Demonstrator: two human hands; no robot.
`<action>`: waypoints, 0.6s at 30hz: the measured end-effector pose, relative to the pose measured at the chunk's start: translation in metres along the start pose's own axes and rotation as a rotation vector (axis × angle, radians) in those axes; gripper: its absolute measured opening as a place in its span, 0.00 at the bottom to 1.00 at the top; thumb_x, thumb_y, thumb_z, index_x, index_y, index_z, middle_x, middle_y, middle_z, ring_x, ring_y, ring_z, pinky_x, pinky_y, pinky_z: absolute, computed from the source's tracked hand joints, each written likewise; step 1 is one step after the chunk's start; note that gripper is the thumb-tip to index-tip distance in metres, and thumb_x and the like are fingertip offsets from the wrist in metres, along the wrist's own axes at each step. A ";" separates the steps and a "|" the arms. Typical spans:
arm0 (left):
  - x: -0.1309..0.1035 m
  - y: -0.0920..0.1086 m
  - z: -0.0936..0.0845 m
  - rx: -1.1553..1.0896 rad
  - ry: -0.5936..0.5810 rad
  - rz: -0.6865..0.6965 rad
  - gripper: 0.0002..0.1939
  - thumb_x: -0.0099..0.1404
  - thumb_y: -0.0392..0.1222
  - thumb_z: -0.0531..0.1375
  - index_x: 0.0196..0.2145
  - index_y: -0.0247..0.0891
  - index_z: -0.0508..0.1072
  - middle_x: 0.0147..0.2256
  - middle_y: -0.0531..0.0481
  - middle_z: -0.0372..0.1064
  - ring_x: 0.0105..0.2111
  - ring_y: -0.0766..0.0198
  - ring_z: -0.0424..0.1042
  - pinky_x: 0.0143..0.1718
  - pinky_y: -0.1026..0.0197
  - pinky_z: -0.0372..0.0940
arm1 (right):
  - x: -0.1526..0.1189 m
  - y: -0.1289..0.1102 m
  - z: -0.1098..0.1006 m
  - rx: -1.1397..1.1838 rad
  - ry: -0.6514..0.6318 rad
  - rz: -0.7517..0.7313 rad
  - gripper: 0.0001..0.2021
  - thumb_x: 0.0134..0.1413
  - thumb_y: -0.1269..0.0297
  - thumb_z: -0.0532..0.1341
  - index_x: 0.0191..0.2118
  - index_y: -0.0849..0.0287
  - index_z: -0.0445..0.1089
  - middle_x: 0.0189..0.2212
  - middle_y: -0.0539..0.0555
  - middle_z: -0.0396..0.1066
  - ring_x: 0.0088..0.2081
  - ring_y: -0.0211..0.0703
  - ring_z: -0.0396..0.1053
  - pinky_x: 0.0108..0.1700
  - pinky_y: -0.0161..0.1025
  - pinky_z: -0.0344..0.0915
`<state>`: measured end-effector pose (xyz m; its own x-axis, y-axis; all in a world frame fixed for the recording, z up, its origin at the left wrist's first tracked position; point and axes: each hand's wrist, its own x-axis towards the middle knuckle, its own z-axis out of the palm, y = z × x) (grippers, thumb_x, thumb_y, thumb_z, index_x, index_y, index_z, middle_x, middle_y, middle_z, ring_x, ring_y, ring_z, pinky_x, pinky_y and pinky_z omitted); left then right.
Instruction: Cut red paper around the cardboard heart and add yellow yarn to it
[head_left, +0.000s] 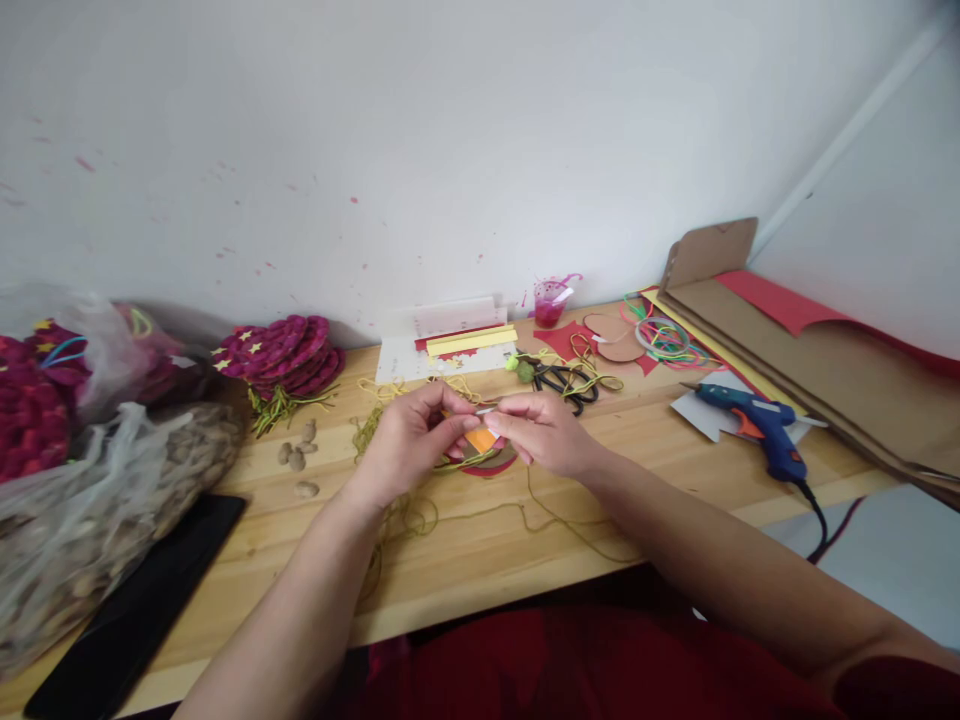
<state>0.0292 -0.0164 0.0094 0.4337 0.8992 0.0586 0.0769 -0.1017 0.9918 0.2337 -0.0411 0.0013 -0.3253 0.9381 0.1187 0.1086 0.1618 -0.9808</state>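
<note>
In the middle of the table, my left hand (416,435) and my right hand (551,432) meet, thumbs and forefingers pinched. Between their fingertips is a small thin whitish piece (486,410), whose exact kind I cannot make out. Just below the fingers lie an orange piece (481,440) and a round brown piece with a red edge (491,468), both partly hidden. Loose olive-green yarn (412,515) trails beneath my left hand. One strand runs across the wood under my right hand and forearm.
On the right lie a blue glue gun (750,415) with its cord and a cardboard box (817,350). Behind my hands are black-handled scissors (566,385) and a pink-stained cup (551,302). Magenta discs (289,350), peanuts (297,458) and a black phone (142,600) sit to the left.
</note>
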 end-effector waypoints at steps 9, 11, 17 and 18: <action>0.000 0.001 -0.001 0.003 -0.046 -0.030 0.12 0.62 0.47 0.68 0.36 0.36 0.75 0.26 0.51 0.73 0.23 0.68 0.71 0.26 0.66 0.69 | 0.002 0.005 -0.003 -0.038 -0.063 0.008 0.19 0.65 0.51 0.58 0.26 0.59 0.65 0.21 0.47 0.63 0.20 0.32 0.56 0.23 0.34 0.51; 0.000 0.001 0.001 -0.020 -0.059 -0.051 0.14 0.62 0.48 0.69 0.41 0.37 0.76 0.30 0.50 0.75 0.25 0.67 0.72 0.28 0.64 0.71 | -0.001 0.004 -0.003 -0.181 0.018 -0.126 0.20 0.66 0.57 0.57 0.23 0.58 0.59 0.20 0.45 0.55 0.23 0.33 0.54 0.26 0.35 0.49; 0.001 0.000 -0.002 0.171 -0.106 -0.084 0.12 0.61 0.48 0.68 0.37 0.37 0.80 0.33 0.47 0.78 0.30 0.63 0.74 0.32 0.63 0.69 | -0.003 0.006 0.002 -0.404 0.060 -0.327 0.21 0.65 0.64 0.57 0.21 0.58 0.51 0.19 0.44 0.50 0.23 0.32 0.50 0.28 0.37 0.46; 0.001 0.000 -0.003 0.208 -0.105 -0.081 0.11 0.61 0.47 0.67 0.38 0.37 0.80 0.32 0.47 0.78 0.30 0.63 0.73 0.32 0.63 0.69 | -0.002 0.008 0.003 -0.401 0.044 -0.320 0.20 0.65 0.63 0.57 0.22 0.58 0.53 0.19 0.44 0.52 0.24 0.32 0.52 0.28 0.36 0.47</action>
<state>0.0268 -0.0139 0.0096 0.5083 0.8601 -0.0433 0.2942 -0.1262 0.9474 0.2328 -0.0425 -0.0068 -0.3622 0.8332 0.4178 0.3651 0.5392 -0.7589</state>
